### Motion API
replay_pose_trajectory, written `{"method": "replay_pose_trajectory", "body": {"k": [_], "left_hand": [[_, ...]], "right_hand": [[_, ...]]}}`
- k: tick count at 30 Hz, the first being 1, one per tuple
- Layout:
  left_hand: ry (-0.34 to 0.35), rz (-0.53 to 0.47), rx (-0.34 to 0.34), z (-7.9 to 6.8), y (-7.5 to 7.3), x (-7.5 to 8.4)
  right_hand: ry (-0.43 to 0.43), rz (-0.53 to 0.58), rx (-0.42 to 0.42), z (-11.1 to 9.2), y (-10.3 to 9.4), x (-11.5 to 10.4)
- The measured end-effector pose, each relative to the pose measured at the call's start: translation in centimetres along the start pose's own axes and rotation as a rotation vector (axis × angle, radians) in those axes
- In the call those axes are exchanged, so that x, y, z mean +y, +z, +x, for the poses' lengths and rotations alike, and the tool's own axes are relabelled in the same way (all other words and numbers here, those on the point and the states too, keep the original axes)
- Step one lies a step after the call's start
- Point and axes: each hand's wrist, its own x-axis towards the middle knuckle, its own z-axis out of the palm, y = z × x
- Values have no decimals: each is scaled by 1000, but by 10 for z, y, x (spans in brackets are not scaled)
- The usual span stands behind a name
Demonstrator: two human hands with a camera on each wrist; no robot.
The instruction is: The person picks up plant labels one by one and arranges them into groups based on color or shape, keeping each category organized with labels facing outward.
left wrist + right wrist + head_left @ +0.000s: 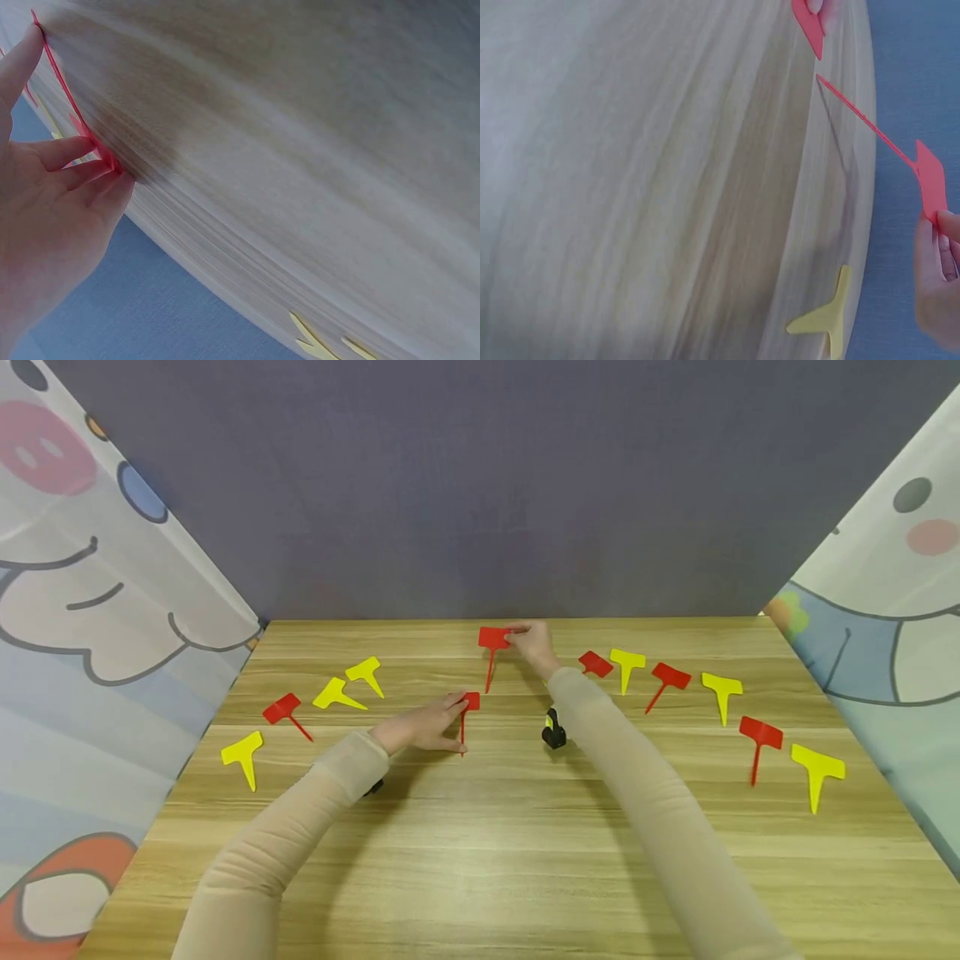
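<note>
My right hand (pixel 534 643) pinches a red T-shaped plant label (pixel 492 638) by one end of its flat head. In the right wrist view this label (pixel 931 181) is raised over the table, its thin stem slanting down and casting a shadow. Nearer to me, my left hand (pixel 426 725) spreads over a second red plant label (pixel 472 701) on the table. Its fingertips press the head, and the thumb touches the stem near the tip, as the left wrist view shows on that label (pixel 110 159).
Yellow plant labels (pixel 363 672) and a red one (pixel 282 707) lie to the left on the wooden table (pixel 480 860). More red (pixel 761 732) and yellow labels (pixel 817 765) alternate along an arc at the right. A grey panel (pixel 480 493) stands behind the table; printed curtains (pixel 885 635) flank it.
</note>
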Motion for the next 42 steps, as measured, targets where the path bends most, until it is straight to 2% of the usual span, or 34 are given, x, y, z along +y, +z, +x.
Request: {"method": "replay_pose_trajectory", "body": {"k": [1, 6, 11, 16, 29, 34, 42], "left_hand": [[1, 1, 0, 0, 0, 0], [6, -7, 2, -1, 0, 0], [-3, -10, -7, -1, 0, 0], [-4, -17, -7, -2, 0, -1], [-8, -5, -18, -1, -1, -1], [-12, -7, -22, -2, 0, -2], [-14, -14, -28, -1, 0, -2]], "right_hand": [[18, 22, -12, -16, -4, -17], [88, 113, -41, -22, -12, -24], [153, 154, -67, -31, -18, -26], [195, 177, -109, -40, -23, -27], [261, 152, -226, -58, -31, -18], [267, 127, -243, -64, -29, -13], [312, 149, -257, -69, -25, -6]]}}
